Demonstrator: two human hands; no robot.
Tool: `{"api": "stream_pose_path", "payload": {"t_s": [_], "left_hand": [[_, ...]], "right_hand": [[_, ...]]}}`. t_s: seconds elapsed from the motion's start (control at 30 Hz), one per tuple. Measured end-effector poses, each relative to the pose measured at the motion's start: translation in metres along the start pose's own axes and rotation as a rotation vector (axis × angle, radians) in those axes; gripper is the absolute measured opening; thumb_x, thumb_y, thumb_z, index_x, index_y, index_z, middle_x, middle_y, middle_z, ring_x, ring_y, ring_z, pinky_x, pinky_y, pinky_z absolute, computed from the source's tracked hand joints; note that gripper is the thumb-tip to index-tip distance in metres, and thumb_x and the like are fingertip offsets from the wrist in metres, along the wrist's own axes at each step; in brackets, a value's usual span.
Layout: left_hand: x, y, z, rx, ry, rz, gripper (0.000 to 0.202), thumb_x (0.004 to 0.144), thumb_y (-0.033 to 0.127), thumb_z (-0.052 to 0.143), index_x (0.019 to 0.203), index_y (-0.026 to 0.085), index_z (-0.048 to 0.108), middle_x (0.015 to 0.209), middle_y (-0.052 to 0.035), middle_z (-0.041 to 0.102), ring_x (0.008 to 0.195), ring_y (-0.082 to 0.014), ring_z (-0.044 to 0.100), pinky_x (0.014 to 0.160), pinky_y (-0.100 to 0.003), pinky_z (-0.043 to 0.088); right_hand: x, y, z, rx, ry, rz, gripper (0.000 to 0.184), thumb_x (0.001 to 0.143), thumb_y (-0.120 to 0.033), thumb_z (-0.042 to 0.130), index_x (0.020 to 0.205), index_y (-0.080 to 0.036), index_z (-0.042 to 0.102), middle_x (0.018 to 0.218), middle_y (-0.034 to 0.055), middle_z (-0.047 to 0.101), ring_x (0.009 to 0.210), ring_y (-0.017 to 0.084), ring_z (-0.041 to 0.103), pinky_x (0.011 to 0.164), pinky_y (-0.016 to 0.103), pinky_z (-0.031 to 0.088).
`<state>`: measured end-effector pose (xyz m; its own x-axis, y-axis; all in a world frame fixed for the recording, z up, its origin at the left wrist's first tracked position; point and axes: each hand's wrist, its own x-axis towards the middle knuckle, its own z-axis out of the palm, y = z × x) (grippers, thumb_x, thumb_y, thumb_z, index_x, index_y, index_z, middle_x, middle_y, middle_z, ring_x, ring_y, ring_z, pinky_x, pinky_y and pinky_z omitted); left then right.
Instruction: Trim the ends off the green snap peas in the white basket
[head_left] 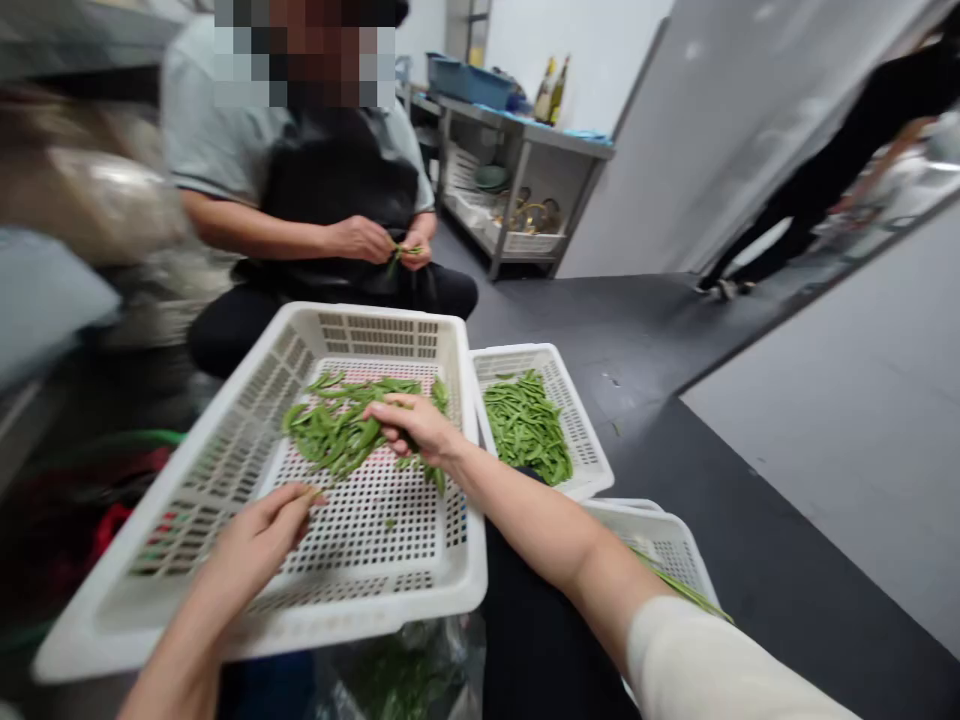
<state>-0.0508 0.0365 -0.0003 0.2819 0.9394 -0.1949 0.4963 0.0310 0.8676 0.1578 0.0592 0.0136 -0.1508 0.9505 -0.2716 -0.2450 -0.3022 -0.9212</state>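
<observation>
A large white plastic basket [450, 600] stands in front of me, with a loose pile of flat green pods [330, 440] on its perforated floor. My right hand [416, 425] is over the right side of the pile, its fingers closed on a green pod. Nearer to me, my left hand [270, 525] hovers inside the basket's front left part. Its thumb and forefinger are pinched together around something small and greenish, too small to name. One little green scrap [389, 524] lies apart on the basket floor.
Right of the large basket, a smaller white basket [592, 450] holds many green pods. Another white basket [675, 540] with long green stalks sits by my right arm. Opposite, a co-worker's hands [382, 243] hold a pod. A plastic bag of greens [405, 675] lies below.
</observation>
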Motion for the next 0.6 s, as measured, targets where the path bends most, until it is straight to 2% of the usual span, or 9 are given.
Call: {"api": "stream_pose_path", "payload": {"t_s": [0.1, 0.2, 0.3, 0.4, 0.43, 0.5, 0.6], "left_hand": [[-0.002, 0.011, 0.008, -0.003, 0.026, 0.071, 0.035, 0.069, 0.054, 0.048, 0.071, 0.021, 0.059, 0.056, 0.0020, 0.054, 0.055, -0.0163, 0.049, 0.054, -0.026, 0.040], [-0.001, 0.018, 0.016, 0.028, 0.061, 0.149, 0.035, 0.070, 0.054, 0.045, 0.064, 0.021, 0.053, 0.057, 0.0021, 0.051, 0.057, -0.0157, 0.048, 0.056, -0.026, 0.039], [-0.003, 0.019, 0.016, 0.043, 0.065, 0.182, 0.033, 0.072, 0.051, 0.043, 0.060, 0.021, 0.050, 0.057, 0.0018, 0.049, 0.060, -0.0158, 0.048, 0.058, -0.025, 0.038], [-0.007, 0.016, 0.010, 0.005, -0.010, 0.195, 0.030, 0.071, 0.047, 0.046, 0.056, 0.020, 0.047, 0.056, 0.0017, 0.047, 0.058, -0.0148, 0.044, 0.055, -0.025, 0.035], [-0.008, 0.015, 0.009, -0.032, -0.061, 0.190, 0.031, 0.071, 0.046, 0.047, 0.054, 0.021, 0.045, 0.054, 0.0023, 0.044, 0.055, -0.0138, 0.041, 0.052, -0.025, 0.034], [-0.010, 0.013, 0.006, -0.130, -0.160, 0.168, 0.031, 0.070, 0.045, 0.048, 0.051, 0.021, 0.041, 0.050, 0.0034, 0.037, 0.049, -0.0117, 0.034, 0.047, -0.024, 0.030], [-0.012, 0.012, 0.003, -0.237, -0.237, 0.139, 0.032, 0.068, 0.045, 0.049, 0.049, 0.020, 0.040, 0.048, 0.0037, 0.034, 0.047, -0.0103, 0.030, 0.044, -0.024, 0.027]], "right_hand": [[0.000, 0.006, 0.009, 0.005, -0.040, -0.010, 0.020, 0.081, -0.035, 0.062, 0.080, -0.016, 0.057, 0.045, -0.0091, 0.040, 0.033, 0.003, 0.034, 0.032, 0.017, 0.020], [-0.004, 0.010, 0.018, -0.076, -0.053, -0.053, 0.020, 0.080, -0.035, 0.061, 0.079, -0.015, 0.059, 0.045, -0.0090, 0.043, 0.033, 0.003, 0.036, 0.032, 0.017, 0.023], [-0.007, 0.010, 0.020, -0.140, -0.087, -0.057, 0.019, 0.082, -0.033, 0.059, 0.083, -0.015, 0.061, 0.043, -0.0095, 0.043, 0.033, 0.003, 0.036, 0.032, 0.016, 0.024], [-0.006, 0.007, 0.013, -0.133, -0.242, 0.042, 0.025, 0.083, -0.037, 0.060, 0.090, -0.013, 0.063, 0.042, -0.0102, 0.041, 0.032, 0.003, 0.034, 0.031, 0.015, 0.022], [-0.004, 0.006, 0.010, -0.101, -0.318, 0.104, 0.031, 0.085, -0.042, 0.057, 0.090, -0.012, 0.063, 0.040, -0.0101, 0.040, 0.031, 0.003, 0.032, 0.031, 0.015, 0.022], [0.003, 0.010, 0.005, 0.015, -0.438, 0.235, 0.049, 0.091, -0.056, 0.039, 0.086, -0.012, 0.061, 0.039, -0.0095, 0.038, 0.029, 0.003, 0.029, 0.030, 0.015, 0.021], [0.012, 0.022, 0.004, 0.155, -0.486, 0.388, 0.068, 0.090, -0.067, 0.012, 0.071, -0.014, 0.052, 0.037, -0.0080, 0.036, 0.026, 0.003, 0.025, 0.029, 0.014, 0.018]]}}
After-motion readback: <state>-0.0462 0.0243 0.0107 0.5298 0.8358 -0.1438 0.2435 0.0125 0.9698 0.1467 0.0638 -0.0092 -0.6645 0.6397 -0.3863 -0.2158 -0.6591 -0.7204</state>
